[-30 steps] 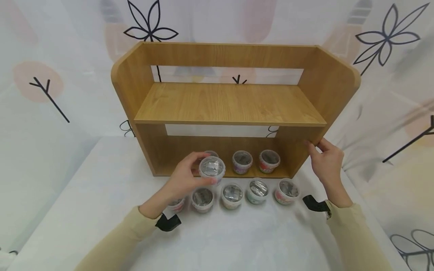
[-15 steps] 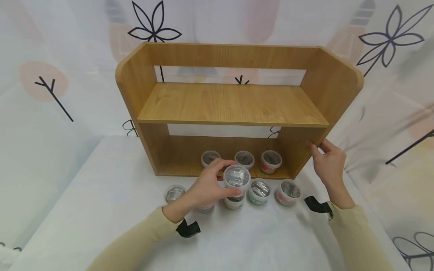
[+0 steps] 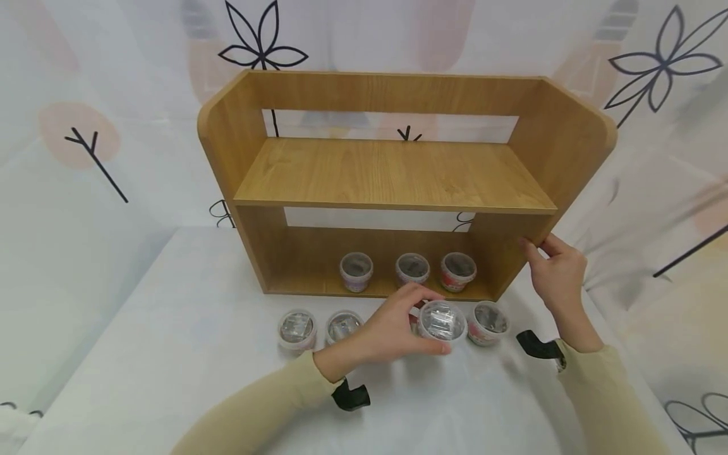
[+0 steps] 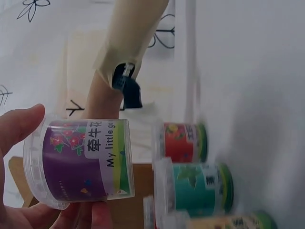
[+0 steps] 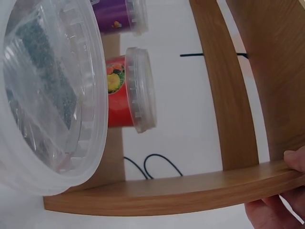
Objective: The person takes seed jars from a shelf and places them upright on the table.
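My left hand (image 3: 398, 325) holds a clear-lidded purple tub (image 4: 86, 162) by its rim, thumb on one side and fingers on the other. In the head view this tub hangs above the front row, beside a red tub (image 3: 488, 321). A teal tub (image 4: 195, 188) shows beneath it in the left wrist view but is mostly hidden from the head camera. My right hand (image 3: 560, 278) grips the right side panel of the wooden shelf (image 3: 392, 174), thumb inside and fingers outside. Purple tubs (image 3: 356, 270) and a red-labelled tub (image 3: 457, 270) stand on its lower board.
More lidded tubs (image 3: 297, 328) stand on the white table (image 3: 142, 354) before the shelf, partly behind my left forearm. A patterned cloth (image 3: 114, 63) hangs behind. In the right wrist view, a large tub lid (image 5: 52, 95) fills the left side.
My left hand has carried the purple tub to the right, from in front of the shelf's lower board along the front row. My right hand keeps its grip on the side panel.
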The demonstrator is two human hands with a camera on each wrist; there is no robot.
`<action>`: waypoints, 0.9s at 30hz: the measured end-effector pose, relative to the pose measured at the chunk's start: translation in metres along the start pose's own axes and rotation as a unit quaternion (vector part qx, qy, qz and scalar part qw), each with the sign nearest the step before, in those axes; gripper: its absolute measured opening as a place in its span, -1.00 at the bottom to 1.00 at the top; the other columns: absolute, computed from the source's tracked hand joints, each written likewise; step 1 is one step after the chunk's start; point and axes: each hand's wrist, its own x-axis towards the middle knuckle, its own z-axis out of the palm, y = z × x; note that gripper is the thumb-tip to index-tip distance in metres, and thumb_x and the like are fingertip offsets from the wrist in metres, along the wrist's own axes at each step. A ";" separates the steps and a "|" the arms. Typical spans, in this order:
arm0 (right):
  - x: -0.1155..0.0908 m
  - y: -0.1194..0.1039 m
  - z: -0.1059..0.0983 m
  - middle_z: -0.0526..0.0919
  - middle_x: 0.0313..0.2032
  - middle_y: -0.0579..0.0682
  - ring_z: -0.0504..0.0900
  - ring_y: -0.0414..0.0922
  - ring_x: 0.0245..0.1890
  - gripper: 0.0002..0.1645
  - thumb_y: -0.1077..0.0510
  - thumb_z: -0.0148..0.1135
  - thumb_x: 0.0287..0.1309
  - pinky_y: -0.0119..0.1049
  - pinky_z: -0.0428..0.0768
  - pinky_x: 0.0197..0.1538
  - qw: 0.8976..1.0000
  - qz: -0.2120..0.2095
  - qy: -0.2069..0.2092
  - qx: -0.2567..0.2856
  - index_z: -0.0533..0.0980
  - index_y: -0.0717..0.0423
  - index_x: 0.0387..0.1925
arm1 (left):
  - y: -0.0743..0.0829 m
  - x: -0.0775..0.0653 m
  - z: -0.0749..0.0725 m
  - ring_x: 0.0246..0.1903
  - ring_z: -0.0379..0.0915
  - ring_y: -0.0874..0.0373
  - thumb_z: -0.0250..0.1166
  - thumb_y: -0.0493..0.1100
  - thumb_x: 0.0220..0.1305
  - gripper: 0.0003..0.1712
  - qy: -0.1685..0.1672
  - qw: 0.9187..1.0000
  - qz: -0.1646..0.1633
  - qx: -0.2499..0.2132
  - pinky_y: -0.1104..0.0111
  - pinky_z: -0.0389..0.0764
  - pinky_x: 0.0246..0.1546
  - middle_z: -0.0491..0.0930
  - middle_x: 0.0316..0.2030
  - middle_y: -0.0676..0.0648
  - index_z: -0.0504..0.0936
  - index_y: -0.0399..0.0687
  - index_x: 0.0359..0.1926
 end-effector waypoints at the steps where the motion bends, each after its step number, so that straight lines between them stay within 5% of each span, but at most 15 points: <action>1: 0.000 0.000 0.000 0.67 0.04 0.16 0.55 0.01 0.21 -0.49 -0.09 0.18 0.35 0.10 0.51 0.19 1.000 -0.001 -0.001 0.001 0.62 0.18 0.12 | 0.001 0.001 0.003 0.00 0.37 0.34 0.60 0.05 -0.04 -0.21 -0.001 1.000 0.003 0.008 0.47 0.56 -0.06 0.42 0.03 0.20 0.50 0.09 0.23; 9: 0.002 0.000 -0.002 0.67 0.04 0.16 0.54 0.03 0.22 -0.45 -0.14 0.20 0.33 0.10 0.51 0.18 1.000 0.004 -0.013 -0.006 0.61 0.18 0.13 | 0.005 0.003 0.032 -0.02 0.35 0.43 0.58 0.16 -0.03 -0.20 -0.024 0.998 -0.006 0.051 0.62 0.47 -0.09 0.41 0.05 0.25 0.51 0.14 0.25; 17: 0.004 0.003 -0.005 0.68 0.02 0.14 0.58 0.05 0.18 -0.47 -0.10 0.29 0.28 -0.22 0.58 0.14 1.000 -0.002 -0.021 -0.003 0.63 0.17 0.12 | 0.003 0.005 0.051 -0.11 0.39 0.49 0.62 0.12 -0.08 -0.17 -0.024 0.998 -0.035 0.049 0.69 0.46 -0.17 0.46 -0.01 0.26 0.54 0.11 0.26; 27: 0.004 0.001 -0.006 0.64 0.10 0.15 0.53 0.07 0.23 -0.42 -0.11 0.25 0.30 0.08 0.51 0.22 0.999 0.023 -0.036 0.009 0.58 0.18 0.19 | -0.005 0.007 0.068 -0.14 0.41 0.45 0.56 0.29 -0.10 -0.16 -0.007 0.988 -0.005 0.156 0.67 0.38 -0.12 0.52 -0.02 0.22 0.57 0.16 0.23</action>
